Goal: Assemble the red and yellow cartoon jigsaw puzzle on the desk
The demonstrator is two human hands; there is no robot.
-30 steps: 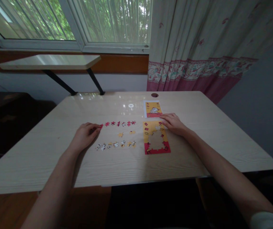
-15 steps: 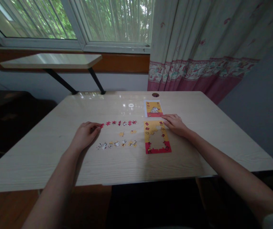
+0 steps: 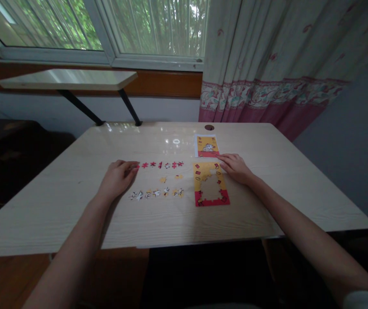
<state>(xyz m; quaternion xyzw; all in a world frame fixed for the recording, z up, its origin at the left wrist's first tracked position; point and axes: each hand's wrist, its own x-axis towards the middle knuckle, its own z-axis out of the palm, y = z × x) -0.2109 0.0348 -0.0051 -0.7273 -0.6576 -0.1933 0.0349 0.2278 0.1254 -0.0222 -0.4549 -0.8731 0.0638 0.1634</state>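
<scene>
My left hand (image 3: 117,179) is at the left end of a row of puzzle pieces (image 3: 159,165), its thumb and fingers pinched on a small red puzzle piece (image 3: 138,166) that is mostly covered by the fingertips. My right hand (image 3: 237,168) lies palm down with fingers stretched out. Its fingertips touch the lower right corner of a picture card (image 3: 207,142) and the upper right edge of a partly filled puzzle (image 3: 197,185). That puzzle has a yellow and red border around an unfilled middle.
Two yellow pieces (image 3: 163,180) lie between the upper row and a lower row of white and yellow pieces (image 3: 156,194). A raised shelf (image 3: 71,80) on black legs stands at the back left of the desk (image 3: 257,219). Behind it are a window and a curtain (image 3: 251,94).
My left hand has shifted slightly away from me, and its fingertips now cover more of the red piece. My right hand stays in place. The view has tilted a little.
</scene>
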